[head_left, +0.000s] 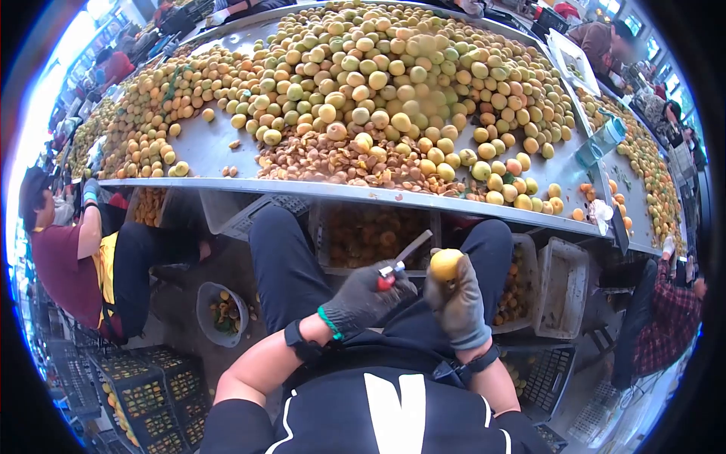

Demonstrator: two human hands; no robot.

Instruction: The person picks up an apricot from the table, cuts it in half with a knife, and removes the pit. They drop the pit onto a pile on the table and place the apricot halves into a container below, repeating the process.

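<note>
My left hand [367, 296], in a dark glove, is closed around the handle of a small knife [413, 247]. Part of the red and white handle shows, and the blade points up and to the right. My right hand [460, 309], in a greyish worn glove, grips a yellow apricot [445, 265] at its fingertips. Knife and fruit are close together above my lap, with a gap between blade and apricot. Beyond my knees, a heap of brown apricot pits or split pieces [325, 163] lies at the near edge of the metal table [212, 144].
Whole apricots [363, 68] are piled across the table. A clear bottle [601, 142] stands at the right. Under the table are a crate of fruit [321, 253] and a grey crate [561, 287]. A white bucket [215, 337] and black crates [140, 386] are at left. Co-workers sit either side.
</note>
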